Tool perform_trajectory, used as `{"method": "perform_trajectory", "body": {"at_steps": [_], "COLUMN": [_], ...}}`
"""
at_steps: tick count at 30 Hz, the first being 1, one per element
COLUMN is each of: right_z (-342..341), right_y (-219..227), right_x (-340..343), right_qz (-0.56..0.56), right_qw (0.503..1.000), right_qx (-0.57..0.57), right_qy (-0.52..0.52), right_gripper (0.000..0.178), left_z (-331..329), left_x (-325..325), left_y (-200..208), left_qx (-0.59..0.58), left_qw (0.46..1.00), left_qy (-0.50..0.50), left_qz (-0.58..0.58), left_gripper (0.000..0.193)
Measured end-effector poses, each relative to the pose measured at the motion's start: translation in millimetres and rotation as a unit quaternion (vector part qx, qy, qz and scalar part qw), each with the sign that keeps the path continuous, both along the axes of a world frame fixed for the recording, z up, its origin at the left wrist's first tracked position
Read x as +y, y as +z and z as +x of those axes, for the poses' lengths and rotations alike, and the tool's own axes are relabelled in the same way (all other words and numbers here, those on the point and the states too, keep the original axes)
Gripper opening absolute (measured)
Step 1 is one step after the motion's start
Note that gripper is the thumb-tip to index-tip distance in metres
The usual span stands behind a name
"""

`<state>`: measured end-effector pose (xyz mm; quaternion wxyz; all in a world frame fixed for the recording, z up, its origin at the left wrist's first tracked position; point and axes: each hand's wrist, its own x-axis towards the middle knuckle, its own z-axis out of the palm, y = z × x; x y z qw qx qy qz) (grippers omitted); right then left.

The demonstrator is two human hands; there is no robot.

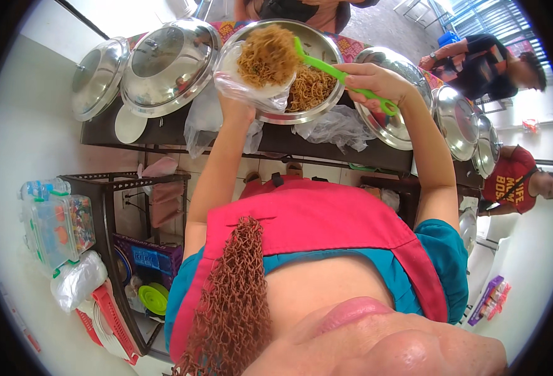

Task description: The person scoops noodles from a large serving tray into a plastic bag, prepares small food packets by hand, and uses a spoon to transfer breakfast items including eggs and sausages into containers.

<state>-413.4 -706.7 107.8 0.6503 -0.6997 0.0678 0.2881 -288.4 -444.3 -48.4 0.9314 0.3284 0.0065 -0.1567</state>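
Observation:
My left hand [237, 108] holds up a white plate [227, 67] wrapped in a clear plastic bag, its fingers mostly hidden under it. A heap of brown noodles [265, 59] lies on the plate, partly blurred. In my right hand [377, 83] is the handle of a bright green serving spoon [323, 66]. Its head end meets the right side of the heap and is largely hidden by noodles. Below the plate, a large round steel pan [337, 94] contains more brown noodles [310, 89], with bare metal showing around them.
Lidded steel pans [171, 66] flank the open pan along the dark table [163, 133]. Crumpled clear plastic bags [336, 128] hang at its near edge. A rack [110, 200] with clear boxes stands at left. One person [486, 66] is beyond the table, another [508, 182] at right.

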Motion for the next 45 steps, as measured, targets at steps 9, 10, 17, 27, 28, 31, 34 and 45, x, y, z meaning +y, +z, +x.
{"method": "perform_trajectory", "body": {"at_steps": [9, 10, 17, 27, 28, 31, 34, 45], "right_z": [-19, -22, -28, -33, -37, -45, -57, 37], "right_y": [-18, -15, 10, 44, 51, 63, 14, -53], "right_x": [60, 69, 75, 28, 25, 34, 22, 14], "right_qz": [-0.638, -0.686, -0.706, -0.590, -0.618, -0.679, -0.707, -0.683], "right_qw": [0.687, 0.646, 0.604, 0.730, 0.724, 0.706, 0.675, 0.710], "right_qx": [-0.336, -0.318, -0.364, -0.344, -0.306, -0.194, -0.183, -0.159], "right_qy": [0.093, 0.104, 0.066, 0.020, 0.025, 0.054, 0.104, 0.070], "right_gripper": [0.066, 0.071, 0.074, 0.046, 0.045, 0.040, 0.031, 0.032], "left_z": [11, 14, 17, 20, 21, 13, 14, 2], "left_x": [-16, -18, -17, 2, 6, 18, 34, 38], "left_y": [1, 4, 12, 14, 15, 19, 12, 15], "left_qx": [-0.002, -0.003, -0.021, -0.018, -0.017, 0.002, 0.034, 0.058], "left_qw": [0.998, 0.998, 1.000, 0.999, 0.999, 1.000, 0.998, 0.998], "left_qy": [-0.030, -0.026, -0.015, -0.014, -0.001, 0.027, 0.041, 0.017], "left_qz": [-0.060, -0.053, -0.007, -0.035, -0.027, -0.001, -0.020, -0.016], "left_gripper": [0.047, 0.046, 0.049, 0.042, 0.042, 0.043, 0.045, 0.050]}}
